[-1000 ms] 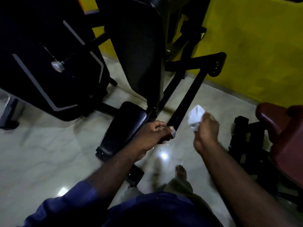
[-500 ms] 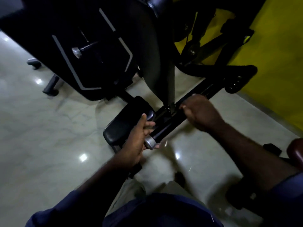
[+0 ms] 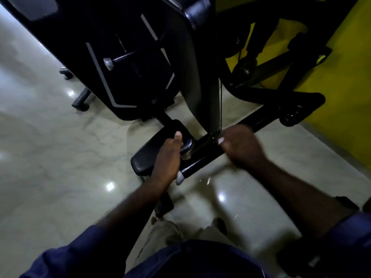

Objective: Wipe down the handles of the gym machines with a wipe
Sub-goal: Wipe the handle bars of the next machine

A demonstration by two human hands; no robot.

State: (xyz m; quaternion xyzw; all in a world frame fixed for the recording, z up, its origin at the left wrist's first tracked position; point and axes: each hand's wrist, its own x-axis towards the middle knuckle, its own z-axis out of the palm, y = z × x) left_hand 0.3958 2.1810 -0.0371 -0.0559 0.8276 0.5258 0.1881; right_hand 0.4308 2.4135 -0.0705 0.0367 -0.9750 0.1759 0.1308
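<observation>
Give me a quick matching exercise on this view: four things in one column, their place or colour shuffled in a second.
Column one:
1. left hand
2. right hand
3. wipe
4. wall

Column two:
A. yellow
B. white scrap showing at the fingers
C. at the silver-capped end of the handle
D. farther up the handle, motion-blurred

Pairs: 1-C, 2-D, 3-B, 4-A.

Two hands are showing: left hand (image 3: 168, 157) and right hand (image 3: 241, 147). One handle (image 3: 204, 157), one wipe (image 3: 220, 140) and one seat (image 3: 142, 157) are lying in view.
</observation>
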